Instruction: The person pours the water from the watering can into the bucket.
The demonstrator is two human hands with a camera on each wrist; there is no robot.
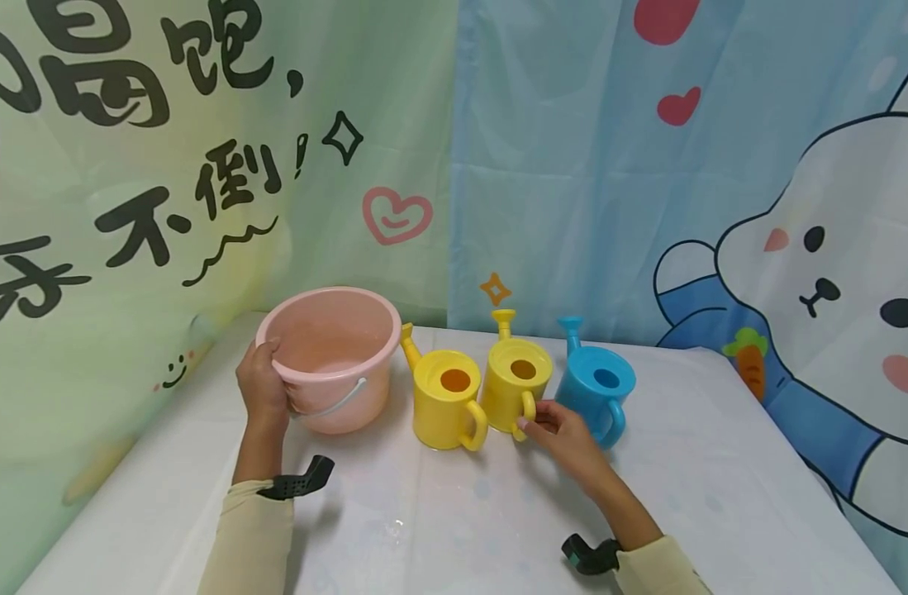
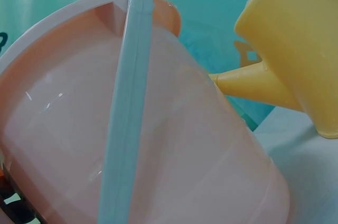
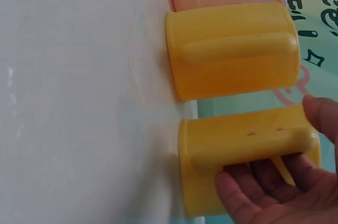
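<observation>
My left hand [image 1: 263,382] grips the pink bucket [image 1: 353,401] by the left side of its rim. The bucket stands tilted slightly, with its pale handle [image 2: 129,108] hanging down the near side. My right hand [image 1: 565,434] holds the handle of the middle watering can, a yellow one [image 1: 501,397]; in the right wrist view its fingers [image 3: 269,179] pass behind that handle. Between bucket and middle can stands another yellow watering can [image 1: 434,409], its spout close to the bucket. A blue watering can [image 1: 596,384] is just right of the middle one, partly behind my right hand.
A white-covered table [image 1: 439,529] carries everything. Behind it hangs a printed curtain [image 1: 543,207] with hearts, lettering and a white rabbit; it also runs along the left side. A dark wrist device [image 1: 299,481] sits on my left forearm, another [image 1: 593,555] on my right.
</observation>
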